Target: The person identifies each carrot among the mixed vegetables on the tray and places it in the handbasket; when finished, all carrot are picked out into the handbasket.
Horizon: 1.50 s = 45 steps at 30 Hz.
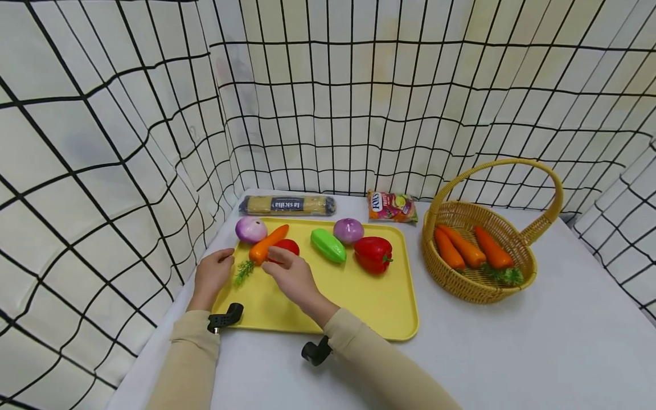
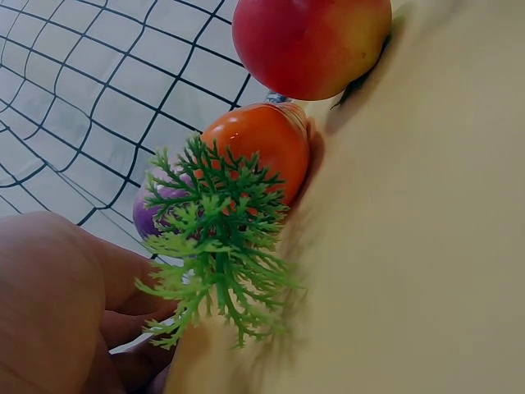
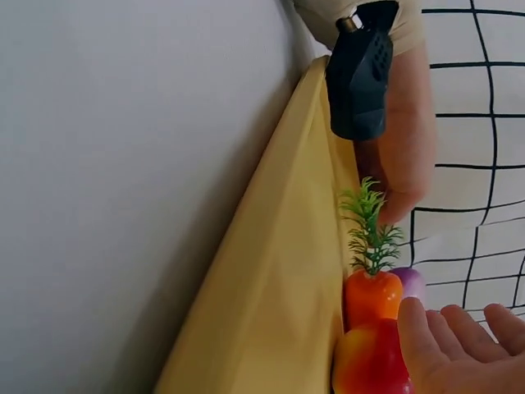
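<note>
On the yellow tray (image 1: 359,310) lies an orange carrot (image 1: 269,244) with leafy green tops (image 2: 217,246) pointing toward me. Beside it rests a round red-and-yellow fruit (image 2: 312,41), partly covered by my right hand in the head view. My left hand (image 1: 212,279) is at the tray's left edge, next to the carrot tops, fingers loosely bent and holding nothing. My right hand (image 1: 294,279) hovers by the fruit, its fingers (image 3: 472,332) relaxed and apart. A purple onion (image 1: 251,229) sits behind the carrot at the tray's back left corner.
Farther right on the tray are a green vegetable (image 1: 328,245), another purple onion (image 1: 348,230) and a red bell pepper (image 1: 373,254). Behind it lie a pasta packet (image 1: 302,205) and a candy bag (image 1: 392,206). A wicker basket (image 1: 468,293) holds three carrots. Black netting (image 1: 328,85) surrounds the table.
</note>
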Each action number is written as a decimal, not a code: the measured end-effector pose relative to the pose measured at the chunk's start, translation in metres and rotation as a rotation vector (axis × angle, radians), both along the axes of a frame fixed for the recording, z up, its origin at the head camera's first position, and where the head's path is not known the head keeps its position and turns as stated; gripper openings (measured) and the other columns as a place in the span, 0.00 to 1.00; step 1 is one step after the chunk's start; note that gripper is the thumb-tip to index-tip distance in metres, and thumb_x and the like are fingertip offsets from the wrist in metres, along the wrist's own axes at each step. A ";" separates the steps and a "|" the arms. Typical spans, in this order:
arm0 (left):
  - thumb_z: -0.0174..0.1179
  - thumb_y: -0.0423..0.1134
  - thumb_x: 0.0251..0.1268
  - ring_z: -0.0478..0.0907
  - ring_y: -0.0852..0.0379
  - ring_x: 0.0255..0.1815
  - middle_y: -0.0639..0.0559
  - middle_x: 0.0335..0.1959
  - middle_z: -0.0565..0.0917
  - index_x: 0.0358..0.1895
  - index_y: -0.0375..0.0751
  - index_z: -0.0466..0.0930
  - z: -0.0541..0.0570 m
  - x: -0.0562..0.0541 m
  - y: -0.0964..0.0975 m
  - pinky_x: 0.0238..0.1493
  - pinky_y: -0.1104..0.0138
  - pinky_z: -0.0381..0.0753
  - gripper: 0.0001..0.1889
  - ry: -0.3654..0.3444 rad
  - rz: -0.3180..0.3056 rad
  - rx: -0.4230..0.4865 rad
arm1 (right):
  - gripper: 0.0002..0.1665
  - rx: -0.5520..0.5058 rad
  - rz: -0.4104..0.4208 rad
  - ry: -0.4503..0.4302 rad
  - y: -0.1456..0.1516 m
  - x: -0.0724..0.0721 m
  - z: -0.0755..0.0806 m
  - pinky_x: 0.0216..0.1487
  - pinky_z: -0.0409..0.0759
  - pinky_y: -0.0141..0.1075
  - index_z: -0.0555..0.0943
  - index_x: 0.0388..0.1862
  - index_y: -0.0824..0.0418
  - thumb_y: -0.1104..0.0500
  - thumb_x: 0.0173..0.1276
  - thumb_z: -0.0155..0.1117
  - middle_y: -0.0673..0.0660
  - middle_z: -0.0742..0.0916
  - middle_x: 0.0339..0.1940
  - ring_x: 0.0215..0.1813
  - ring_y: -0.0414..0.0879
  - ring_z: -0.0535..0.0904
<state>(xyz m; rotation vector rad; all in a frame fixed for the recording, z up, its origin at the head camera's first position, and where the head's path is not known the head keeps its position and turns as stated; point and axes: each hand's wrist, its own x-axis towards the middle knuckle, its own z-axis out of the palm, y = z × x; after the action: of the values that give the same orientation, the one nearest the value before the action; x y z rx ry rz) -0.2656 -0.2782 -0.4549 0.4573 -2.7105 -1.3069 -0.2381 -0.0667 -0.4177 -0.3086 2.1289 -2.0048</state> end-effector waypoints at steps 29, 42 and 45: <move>0.43 0.43 0.77 0.71 0.39 0.63 0.36 0.66 0.73 0.70 0.38 0.69 0.002 0.002 0.002 0.54 0.52 0.74 0.24 -0.003 0.025 0.026 | 0.40 0.274 0.017 -0.148 -0.032 -0.030 -0.001 0.60 0.77 0.46 0.69 0.72 0.54 0.43 0.64 0.67 0.56 0.76 0.68 0.57 0.52 0.78; 0.43 0.43 0.76 0.71 0.40 0.63 0.36 0.66 0.73 0.69 0.38 0.70 0.000 0.001 0.001 0.51 0.54 0.74 0.24 0.011 0.025 0.015 | 0.40 0.099 0.066 -0.204 -0.031 -0.049 -0.010 0.53 0.81 0.46 0.68 0.73 0.55 0.56 0.62 0.70 0.61 0.75 0.68 0.52 0.54 0.80; 0.43 0.43 0.76 0.72 0.41 0.61 0.37 0.66 0.74 0.69 0.39 0.70 0.000 0.001 0.001 0.46 0.58 0.73 0.24 0.007 0.030 0.012 | 0.41 0.108 0.103 -0.209 -0.031 -0.054 -0.011 0.52 0.82 0.45 0.67 0.73 0.54 0.56 0.62 0.70 0.60 0.74 0.68 0.53 0.53 0.80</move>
<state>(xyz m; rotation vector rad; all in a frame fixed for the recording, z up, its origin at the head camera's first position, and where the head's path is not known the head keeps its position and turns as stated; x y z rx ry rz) -0.2645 -0.2776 -0.4552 0.4913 -2.6806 -1.3155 -0.2916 -0.0978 -0.4286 -0.1788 2.0387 -1.7744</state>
